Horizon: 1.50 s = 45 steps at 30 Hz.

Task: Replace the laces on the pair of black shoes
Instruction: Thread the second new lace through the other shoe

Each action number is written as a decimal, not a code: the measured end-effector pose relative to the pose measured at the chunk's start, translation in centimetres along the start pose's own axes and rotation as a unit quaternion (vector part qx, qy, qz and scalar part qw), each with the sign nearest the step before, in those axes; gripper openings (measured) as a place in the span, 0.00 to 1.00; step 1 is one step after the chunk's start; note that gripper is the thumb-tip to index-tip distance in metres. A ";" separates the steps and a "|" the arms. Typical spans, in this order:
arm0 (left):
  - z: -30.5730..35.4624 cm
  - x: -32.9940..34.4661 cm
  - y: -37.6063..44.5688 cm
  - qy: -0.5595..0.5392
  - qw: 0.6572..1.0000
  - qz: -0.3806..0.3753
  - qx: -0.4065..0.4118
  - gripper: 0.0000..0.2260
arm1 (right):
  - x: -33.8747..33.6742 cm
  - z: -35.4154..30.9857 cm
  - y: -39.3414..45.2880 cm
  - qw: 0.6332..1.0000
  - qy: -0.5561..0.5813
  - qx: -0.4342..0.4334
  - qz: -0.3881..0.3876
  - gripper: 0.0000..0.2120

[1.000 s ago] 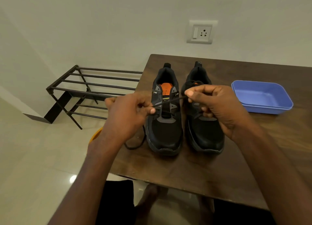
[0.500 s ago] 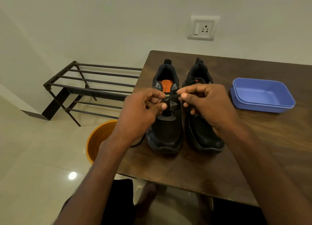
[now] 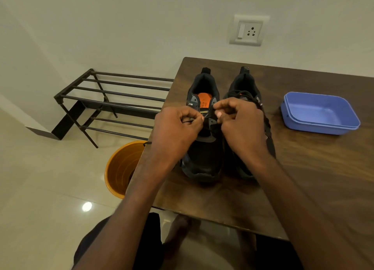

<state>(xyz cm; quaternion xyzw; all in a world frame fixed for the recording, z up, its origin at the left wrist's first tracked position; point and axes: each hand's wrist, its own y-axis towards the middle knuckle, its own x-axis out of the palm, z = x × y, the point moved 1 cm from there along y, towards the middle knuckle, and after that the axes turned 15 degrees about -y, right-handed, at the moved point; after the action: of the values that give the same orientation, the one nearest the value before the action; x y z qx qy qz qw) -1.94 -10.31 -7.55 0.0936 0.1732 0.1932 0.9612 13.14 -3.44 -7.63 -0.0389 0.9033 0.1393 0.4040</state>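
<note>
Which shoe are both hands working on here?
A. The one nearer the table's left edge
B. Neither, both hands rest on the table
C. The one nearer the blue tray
A: the left hand and right hand pinch a black lace over the left shoe, whose orange insole shows.

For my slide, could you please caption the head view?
Both hands, left hand and right hand, pinch a black lace over the left shoe on a wooden table.

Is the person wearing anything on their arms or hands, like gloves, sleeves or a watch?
No. The left hand and right hand are bare, without gloves, rings or a watch, and both forearms are uncovered as far as the picture shows; no sleeve is in view.
</note>
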 end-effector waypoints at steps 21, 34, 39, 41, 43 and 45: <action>-1.7 0.3 1.5 0.140 0.980 -0.127 0.068 0.09 | 0.7 0.4 1.1 0.987 0.075 0.139 -0.028 0.08; -1.9 0.6 1.2 0.107 0.989 -0.104 0.004 0.07 | 1.1 -0.1 0.7 0.982 0.097 0.164 -0.011 0.04; -1.1 1.9 0.6 0.211 0.977 -0.012 0.026 0.07 | 1.3 -0.4 0.3 0.976 0.115 0.184 -0.002 0.06; -0.8 2.4 0.3 0.248 0.968 0.020 0.032 0.06 | 1.5 -0.6 0.1 0.976 0.113 0.183 0.018 0.05; -0.8 2.5 0.3 0.242 0.970 0.006 0.029 0.06 | 1.6 -0.7 -0.1 0.975 0.111 0.186 0.039 0.05; -1.1 2.2 0.5 0.215 0.976 -0.018 0.017 0.05 | 1.8 -0.8 -0.2 0.975 0.110 0.188 0.044 0.04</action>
<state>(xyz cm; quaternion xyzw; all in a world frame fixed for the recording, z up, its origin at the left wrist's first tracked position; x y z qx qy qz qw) -0.62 -8.80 -9.12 0.0629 0.3810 0.1883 0.9030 11.43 -3.78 -8.47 0.0624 0.9532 -0.0208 0.2952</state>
